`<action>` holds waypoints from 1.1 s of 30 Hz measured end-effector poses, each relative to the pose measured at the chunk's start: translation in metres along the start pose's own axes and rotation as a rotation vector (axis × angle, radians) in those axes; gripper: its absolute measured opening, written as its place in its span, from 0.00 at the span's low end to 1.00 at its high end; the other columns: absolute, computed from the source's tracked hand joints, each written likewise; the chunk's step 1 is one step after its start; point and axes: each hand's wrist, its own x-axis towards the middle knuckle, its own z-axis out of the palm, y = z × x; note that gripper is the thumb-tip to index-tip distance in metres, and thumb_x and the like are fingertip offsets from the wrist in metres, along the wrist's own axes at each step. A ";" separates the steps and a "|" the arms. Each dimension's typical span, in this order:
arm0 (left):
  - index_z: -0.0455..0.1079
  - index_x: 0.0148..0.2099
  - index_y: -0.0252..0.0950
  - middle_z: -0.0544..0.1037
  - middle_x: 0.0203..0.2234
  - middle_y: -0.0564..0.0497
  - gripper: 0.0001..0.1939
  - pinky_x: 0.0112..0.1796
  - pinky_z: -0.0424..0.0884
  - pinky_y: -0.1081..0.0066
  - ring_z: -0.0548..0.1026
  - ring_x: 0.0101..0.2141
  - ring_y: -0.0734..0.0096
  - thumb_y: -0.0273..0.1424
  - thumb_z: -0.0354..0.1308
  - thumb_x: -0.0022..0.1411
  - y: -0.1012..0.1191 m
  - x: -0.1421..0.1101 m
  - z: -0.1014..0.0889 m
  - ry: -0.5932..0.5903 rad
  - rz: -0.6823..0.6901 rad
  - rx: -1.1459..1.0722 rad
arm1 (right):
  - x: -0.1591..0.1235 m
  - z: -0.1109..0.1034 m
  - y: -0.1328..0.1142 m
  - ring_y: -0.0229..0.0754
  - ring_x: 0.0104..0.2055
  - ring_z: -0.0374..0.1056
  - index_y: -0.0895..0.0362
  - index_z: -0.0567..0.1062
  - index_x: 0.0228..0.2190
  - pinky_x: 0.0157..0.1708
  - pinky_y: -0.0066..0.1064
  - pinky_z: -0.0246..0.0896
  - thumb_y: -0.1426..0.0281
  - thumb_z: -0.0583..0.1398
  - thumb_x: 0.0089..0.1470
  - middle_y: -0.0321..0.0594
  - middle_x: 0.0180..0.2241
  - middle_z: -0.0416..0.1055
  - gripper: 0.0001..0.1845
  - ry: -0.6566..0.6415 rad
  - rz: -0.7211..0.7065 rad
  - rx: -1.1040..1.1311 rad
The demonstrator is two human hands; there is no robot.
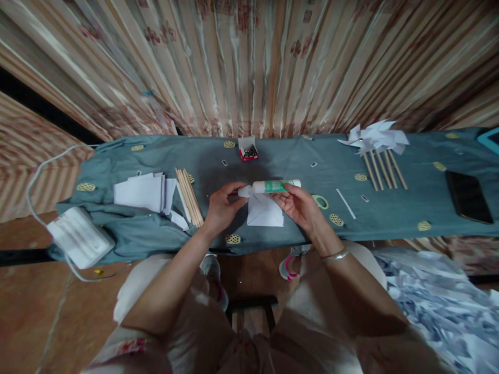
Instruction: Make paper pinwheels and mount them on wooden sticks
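My right hand [299, 206] holds a green-and-white glue stick [275, 186] level above the table, thumb on top and fingers below. At its left end, my left hand [223, 205] pinches a whitish cap [245, 191] between thumb and fingertips. Cap and tube lie almost in line; whether they touch I cannot tell. Beneath both hands a white square of paper [265, 214] with crease lines rests on the cloth, its upper part partly covered by the glue stick and fingers.
Left lie white paper sheets [140, 192], wooden sticks [189, 197] and a white power strip [81, 236]. A red box of small metal pins [248, 150] stands behind. Rightward are a light-green loop [321, 201], a paper strip [345, 203], paper pinwheels on sticks [378, 139] and a dark phone [468, 197].
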 end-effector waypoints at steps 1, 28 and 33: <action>0.76 0.46 0.37 0.82 0.44 0.48 0.16 0.51 0.74 0.61 0.78 0.44 0.62 0.32 0.64 0.53 0.001 0.000 0.001 0.006 0.000 -0.011 | 0.000 0.001 0.001 0.39 0.34 0.78 0.56 0.78 0.29 0.45 0.30 0.76 0.70 0.72 0.39 0.37 0.30 0.82 0.13 0.000 -0.011 -0.010; 0.74 0.48 0.38 0.81 0.44 0.48 0.12 0.50 0.72 0.60 0.77 0.46 0.62 0.30 0.62 0.60 0.009 -0.006 -0.005 0.013 0.293 0.463 | -0.004 0.008 0.002 0.38 0.28 0.78 0.56 0.80 0.27 0.35 0.27 0.78 0.64 0.76 0.33 0.36 0.27 0.81 0.17 0.017 -0.049 -0.193; 0.74 0.48 0.39 0.81 0.44 0.47 0.12 0.48 0.72 0.60 0.77 0.45 0.61 0.30 0.62 0.62 0.010 -0.006 -0.009 -0.004 0.343 0.531 | -0.002 0.012 0.008 0.40 0.30 0.79 0.56 0.80 0.26 0.36 0.28 0.79 0.62 0.77 0.33 0.38 0.28 0.82 0.18 -0.002 -0.005 -0.186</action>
